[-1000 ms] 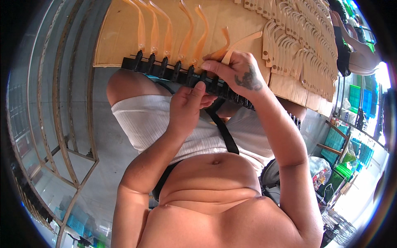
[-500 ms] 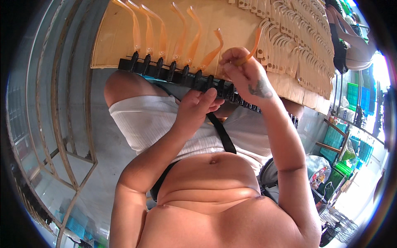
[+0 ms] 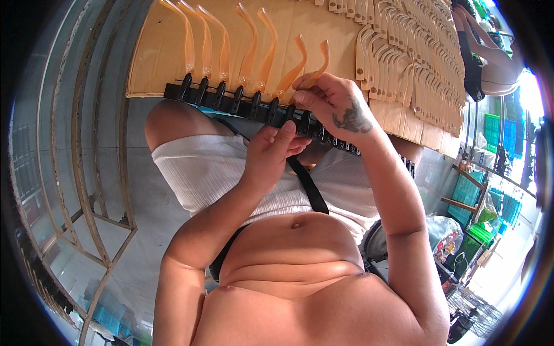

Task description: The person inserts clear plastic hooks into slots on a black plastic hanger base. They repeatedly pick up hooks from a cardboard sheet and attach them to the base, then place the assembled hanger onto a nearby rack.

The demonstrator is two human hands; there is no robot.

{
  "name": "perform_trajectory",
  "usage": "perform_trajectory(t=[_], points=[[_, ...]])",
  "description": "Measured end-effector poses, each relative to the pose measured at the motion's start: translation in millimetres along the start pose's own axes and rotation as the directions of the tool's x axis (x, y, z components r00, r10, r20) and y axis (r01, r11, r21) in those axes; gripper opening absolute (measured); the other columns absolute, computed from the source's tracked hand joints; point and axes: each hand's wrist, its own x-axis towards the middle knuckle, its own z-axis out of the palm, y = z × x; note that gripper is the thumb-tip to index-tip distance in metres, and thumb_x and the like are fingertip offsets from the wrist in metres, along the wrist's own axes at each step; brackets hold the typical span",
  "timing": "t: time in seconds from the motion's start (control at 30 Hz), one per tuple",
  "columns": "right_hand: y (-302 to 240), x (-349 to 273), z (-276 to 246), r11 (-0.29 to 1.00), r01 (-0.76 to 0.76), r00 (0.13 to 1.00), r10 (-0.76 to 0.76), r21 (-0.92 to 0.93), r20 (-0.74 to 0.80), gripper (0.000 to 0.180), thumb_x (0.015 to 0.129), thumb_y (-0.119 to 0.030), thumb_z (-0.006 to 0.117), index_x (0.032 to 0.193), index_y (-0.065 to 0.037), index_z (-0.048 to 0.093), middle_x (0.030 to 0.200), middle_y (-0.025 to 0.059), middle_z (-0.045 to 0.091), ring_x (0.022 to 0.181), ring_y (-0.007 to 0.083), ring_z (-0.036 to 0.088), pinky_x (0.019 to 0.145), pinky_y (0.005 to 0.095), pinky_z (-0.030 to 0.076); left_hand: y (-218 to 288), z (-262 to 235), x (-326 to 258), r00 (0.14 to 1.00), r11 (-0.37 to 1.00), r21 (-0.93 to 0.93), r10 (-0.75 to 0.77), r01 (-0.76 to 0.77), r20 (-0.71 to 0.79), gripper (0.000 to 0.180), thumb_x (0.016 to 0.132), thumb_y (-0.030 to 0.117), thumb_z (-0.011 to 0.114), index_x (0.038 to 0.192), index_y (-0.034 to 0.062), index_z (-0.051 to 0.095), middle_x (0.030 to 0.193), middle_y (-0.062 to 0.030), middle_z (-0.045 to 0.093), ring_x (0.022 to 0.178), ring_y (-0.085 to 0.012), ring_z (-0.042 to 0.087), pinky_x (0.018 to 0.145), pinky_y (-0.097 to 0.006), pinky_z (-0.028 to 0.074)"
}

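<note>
right hand (image 3: 337,106) pinches orange temple arm (image 3: 319,63) | left hand (image 3: 271,153) on black clip rack (image 3: 231,104)

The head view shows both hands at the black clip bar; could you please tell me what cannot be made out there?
- Head view: the clip under the left hand is hidden by its fingers.
- How the right hand holds its orange curved piece: covered by its knuckles.
- The black clip bar runs behind both hands; its right end is hidden.
- The pale pieces at upper right are too small to count.

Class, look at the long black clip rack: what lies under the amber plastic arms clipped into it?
Under the curved amber plastic arms in the long black clip rack lies a flat brown cardboard sheet. Whatever supports the cardboard is hidden.
</note>
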Motion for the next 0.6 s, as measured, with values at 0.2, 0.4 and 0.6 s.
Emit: perform_trajectory(t=[0.2, 0.4, 0.6], points=[[2, -1, 1, 0.999, 0.045, 0.998, -0.044, 0.012, -0.054, 0.018, 0.084, -0.011, 0.064, 0.096, 0.002, 0.064, 0.078, 0.0153, 0.068, 0.071, 0.0237, 0.068, 0.065, 0.0313, 0.052, 2, 3, 1, 0.999, 0.999, 0.019, -0.032, 0.032, 0.023, 0.031, 0.095, 0.034, 0.056, 0.096, 0.0036, 0.061, 0.092, -0.0129, 0.069, 0.092, -0.0216, 0.068, 0.082, -0.034, 0.052], [4, -5, -2, 0.996, 0.091, 0.993, -0.091, -0.006, -0.069, 0.019, 0.082, -0.010, 0.064, 0.097, 0.001, 0.063, 0.081, 0.0165, 0.067, 0.073, 0.0294, 0.067, 0.066, 0.0338, 0.053, -10, 20, 2, 0.965, 0.973, 0.123, -0.211, 0.193, 0.158, 0.045, 0.095, 0.040, 0.055, 0.106, -0.0033, 0.059, 0.103, -0.0143, 0.067, 0.099, -0.0207, 0.066, 0.086, -0.032, 0.052], [12, -20, -30, 0.998, 0.054, 0.938, -0.062, -0.031, -0.342, 0.022, 0.083, -0.008, 0.062, 0.103, 0.000, 0.064, 0.083, 0.0157, 0.068, 0.075, 0.0258, 0.068, 0.070, 0.0312, 0.053, -13, 34, 2, 0.978, 0.976, 0.100, -0.199, 0.192, 0.067, 0.042, 0.094, 0.039, 0.056, 0.094, -0.0032, 0.062, 0.090, -0.0130, 0.069, 0.087, -0.0179, 0.068, 0.076, -0.027, 0.054]])
